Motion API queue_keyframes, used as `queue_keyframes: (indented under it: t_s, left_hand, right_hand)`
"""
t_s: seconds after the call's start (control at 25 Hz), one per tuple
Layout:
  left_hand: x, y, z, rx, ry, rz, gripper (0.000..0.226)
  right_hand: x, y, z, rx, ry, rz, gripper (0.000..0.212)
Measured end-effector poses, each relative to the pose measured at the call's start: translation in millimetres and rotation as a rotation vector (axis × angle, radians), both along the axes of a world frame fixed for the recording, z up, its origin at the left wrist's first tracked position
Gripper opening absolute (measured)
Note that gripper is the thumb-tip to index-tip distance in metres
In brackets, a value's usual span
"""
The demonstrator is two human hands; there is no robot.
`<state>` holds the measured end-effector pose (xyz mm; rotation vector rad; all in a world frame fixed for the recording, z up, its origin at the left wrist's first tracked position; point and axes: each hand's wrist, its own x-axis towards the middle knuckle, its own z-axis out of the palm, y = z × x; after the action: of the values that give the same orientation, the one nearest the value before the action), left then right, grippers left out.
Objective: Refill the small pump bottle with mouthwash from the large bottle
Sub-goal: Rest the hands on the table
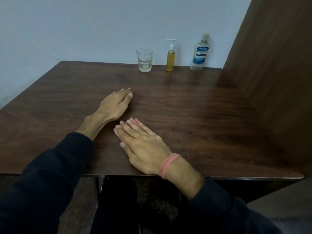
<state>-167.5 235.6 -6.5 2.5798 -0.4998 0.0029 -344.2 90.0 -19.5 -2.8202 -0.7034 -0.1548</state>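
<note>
A pale wall [84, 27] and a wood panel [270, 73] enclose the dark table [194, 115]. At its far edge the large bottle [199, 53] and small pump bottle [170, 56] are stood upright, well beyond both hands, toward the right. The right hand [143, 146] is judged better placed; it and the left hand [114, 103] are laid flat, fingers straight, nothing held.

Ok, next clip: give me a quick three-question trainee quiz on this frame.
1. True or false: the left hand holds the pump bottle.
2. What stands between the glass and the mouthwash bottle?
3. The pump bottle's liquid looks: A) blue B) yellow C) red

Key: 1. False; both it and the right hand lie flat on the table. 2. The pump bottle. 3. B
</note>
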Motion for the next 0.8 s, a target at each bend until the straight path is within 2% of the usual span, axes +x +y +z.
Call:
queue_keyframes:
  t_s: [0.12, 0.32, 0.6, 0.72, 0.8]
  left_hand:
    - [4, -2, -5, 0.126, -0.057, -0.062, 0.056]
    - [8, -1, -11, 0.187, -0.091, -0.064, 0.056]
    - [18, 0, -23, 0.231, -0.146, -0.057, 0.057]
    - [20, 0, -27, 0.236, -0.149, -0.046, 0.057]
    - [19, 1, -28, 0.221, -0.148, -0.040, 0.057]
  right_hand:
    - [-28, -27, -2, -0.015, -0.025, -0.062, 0.056]
    - [-37, -82, -6, -0.008, 0.011, -0.278, 0.055]
    - [-29, -201, -3, 0.071, 0.127, -0.737, 0.055]
    - [-12, -183, -2, 0.037, 0.104, -0.850, 0.056]
    - [-2, -141, 0, 0.030, 0.073, -0.782, 0.057]
